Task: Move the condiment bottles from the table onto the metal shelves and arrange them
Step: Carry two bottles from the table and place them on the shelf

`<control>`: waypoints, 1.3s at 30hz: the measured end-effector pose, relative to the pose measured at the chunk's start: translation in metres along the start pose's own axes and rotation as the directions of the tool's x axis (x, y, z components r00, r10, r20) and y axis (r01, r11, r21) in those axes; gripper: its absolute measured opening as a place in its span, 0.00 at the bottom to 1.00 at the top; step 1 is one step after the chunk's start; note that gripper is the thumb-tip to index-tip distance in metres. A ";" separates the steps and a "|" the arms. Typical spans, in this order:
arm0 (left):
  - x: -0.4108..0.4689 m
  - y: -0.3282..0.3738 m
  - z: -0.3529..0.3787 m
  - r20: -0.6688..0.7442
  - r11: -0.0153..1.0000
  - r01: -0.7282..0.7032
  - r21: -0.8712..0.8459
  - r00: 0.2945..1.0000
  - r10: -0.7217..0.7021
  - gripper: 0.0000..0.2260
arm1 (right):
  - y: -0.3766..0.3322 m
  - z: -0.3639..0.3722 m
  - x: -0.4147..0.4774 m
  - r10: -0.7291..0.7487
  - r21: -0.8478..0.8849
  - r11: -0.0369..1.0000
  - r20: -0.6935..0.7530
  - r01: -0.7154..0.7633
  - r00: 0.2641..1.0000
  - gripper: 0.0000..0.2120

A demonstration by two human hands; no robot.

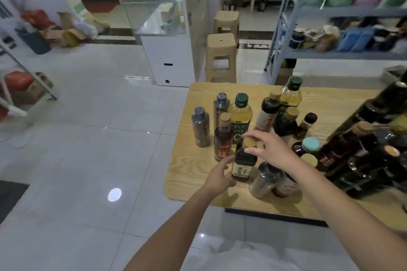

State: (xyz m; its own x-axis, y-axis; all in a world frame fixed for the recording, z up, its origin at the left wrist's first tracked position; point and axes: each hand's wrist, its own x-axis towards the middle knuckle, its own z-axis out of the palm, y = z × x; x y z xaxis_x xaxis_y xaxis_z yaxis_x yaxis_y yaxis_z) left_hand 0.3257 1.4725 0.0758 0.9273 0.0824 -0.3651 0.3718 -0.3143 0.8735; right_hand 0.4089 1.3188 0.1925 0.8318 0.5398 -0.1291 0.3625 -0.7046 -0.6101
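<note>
Several condiment bottles stand on a light wooden table (193, 174). Near its front left, a dark bottle with a tan cap (243, 165) stands upright. My right hand (271, 149) reaches over it, with fingers and thumb pinched around the cap and neck. My left hand (218, 176) is cupped against the bottle's lower left side, fingers apart, not wrapped around it. Behind are two yellow oil bottles with green caps (240, 114), two grey-capped spice bottles (200, 127) and a reddish bottle (223, 138). The grey metal shelves (343, 55) stand at the back right.
Tall dark bottles (363, 152) crowd the table's right side, and a clear jar (264, 180) sits under my right forearm. Two tan plastic stools (220, 57) and a white glass-topped counter (167, 50) stand behind the table. White tiled floor (99, 149) spreads to the left.
</note>
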 end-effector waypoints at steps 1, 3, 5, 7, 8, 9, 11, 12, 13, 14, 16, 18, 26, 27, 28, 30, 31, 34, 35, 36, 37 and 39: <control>0.004 0.002 0.003 -0.004 1.000 0.006 -0.018 1.000 -0.006 0.37 | 0.001 0.000 0.003 -0.001 0.017 1.000 0.011 0.001 1.000 0.18; 0.009 0.004 0.008 -0.017 0.998 0.018 -0.055 1.000 -0.019 0.39 | 0.003 -0.003 0.008 -0.022 0.065 0.998 0.031 0.020 0.999 0.15; 0.011 0.004 0.010 -0.034 0.997 0.030 -0.073 0.999 -0.032 0.39 | 0.007 -0.005 0.014 -0.020 0.122 0.992 0.045 0.014 0.999 0.14; 0.013 0.004 0.012 -0.042 0.997 0.043 -0.062 0.998 -0.046 0.40 | 0.012 -0.007 0.019 -0.008 0.174 0.985 0.031 0.003 0.999 0.13; 0.014 0.005 0.012 -0.047 0.997 0.048 -0.056 0.998 -0.051 0.40 | 0.014 -0.008 0.022 -0.006 0.192 0.981 0.018 0.003 1.000 0.13; 0.015 0.005 0.013 -0.053 0.997 0.046 -0.055 0.997 -0.049 0.39 | 0.016 -0.009 0.025 -0.006 0.210 0.978 0.007 0.005 1.000 0.13; 0.016 0.006 0.014 -0.048 0.997 0.043 -0.066 0.998 -0.046 0.37 | 0.020 -0.013 0.030 -0.002 0.260 0.966 -0.006 0.004 1.000 0.14; 0.016 0.007 0.015 -0.036 0.996 0.043 -0.074 0.998 -0.046 0.36 | 0.021 -0.015 0.032 0.006 0.286 0.958 -0.007 -0.004 1.000 0.14; 0.016 0.008 0.015 -0.020 0.995 0.053 -0.089 0.998 -0.055 0.35 | 0.020 -0.017 0.034 0.012 0.310 0.951 -0.006 -0.010 1.000 0.15; 0.016 0.009 0.014 0.002 0.991 0.075 -0.115 0.997 -0.075 0.34 | 0.020 -0.020 0.037 0.017 0.330 0.944 -0.005 -0.014 1.000 0.16; 0.016 0.011 0.008 0.051 0.982 0.105 -0.155 0.994 -0.099 0.32 | 0.018 -0.022 0.043 0.019 0.364 0.931 -0.005 -0.016 1.000 0.16; 0.016 0.013 0.000 0.101 0.983 0.109 -0.145 0.990 -0.095 0.30 | 0.016 -0.025 0.050 0.045 0.383 0.923 -0.017 -0.035 0.999 0.16; 0.006 0.023 -0.013 0.156 0.970 0.095 -0.222 0.986 -0.061 0.29 | 0.024 -0.050 0.034 0.065 0.251 0.964 0.080 -0.083 0.995 0.36; 0.005 0.024 -0.013 0.151 0.969 0.090 -0.230 0.987 -0.056 0.29 | 0.029 -0.052 0.021 0.023 0.226 0.973 0.110 -0.048 0.994 0.37; 0.004 0.025 -0.014 0.145 0.968 0.086 -0.237 0.988 -0.052 0.29 | 0.034 -0.054 0.006 -0.027 0.190 0.982 0.171 -0.006 0.985 0.37; 0.002 0.028 -0.016 0.136 0.964 0.082 -0.251 0.989 -0.048 0.29 | 0.041 -0.055 -0.020 -0.081 0.019 0.997 0.356 0.079 0.931 0.34; 0.002 0.029 -0.016 0.132 0.964 0.081 -0.254 0.990 -0.048 0.29 | 0.044 -0.053 -0.029 -0.083 -0.143 0.977 0.420 0.156 0.904 0.35; 0.000 0.032 -0.018 0.119 0.968 0.073 -0.239 0.992 -0.046 0.29 | 0.049 -0.044 -0.035 -0.135 -0.561 0.707 0.491 0.431 0.861 0.42; 0.000 0.033 -0.018 0.116 0.970 0.072 -0.233 0.992 -0.046 0.29 | 0.049 -0.041 -0.034 -0.148 -0.608 0.637 0.507 0.474 0.849 0.41; -0.001 0.032 -0.018 0.112 0.971 0.072 -0.228 0.993 -0.047 0.29 | 0.047 -0.038 -0.033 -0.165 -0.630 0.590 0.519 0.505 0.839 0.40; -0.001 0.032 -0.018 0.106 0.973 0.072 -0.221 0.993 -0.049 0.29 | 0.047 -0.036 -0.031 -0.180 -0.643 0.554 0.527 0.528 0.831 0.38; -0.003 0.031 -0.017 0.094 0.976 0.068 -0.206 0.994 -0.049 0.29 | 0.046 -0.033 -0.029 -0.215 -0.656 0.517 0.523 0.550 0.825 0.35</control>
State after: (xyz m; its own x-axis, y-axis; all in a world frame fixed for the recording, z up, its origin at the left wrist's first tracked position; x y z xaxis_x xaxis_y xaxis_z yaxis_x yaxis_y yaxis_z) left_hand 0.3353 1.4782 0.1098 0.8997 0.0087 -0.4364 0.4348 -0.1068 0.8942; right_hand 0.4156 1.2554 0.1944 0.3884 0.8376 -0.3841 0.9208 -0.3690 0.1264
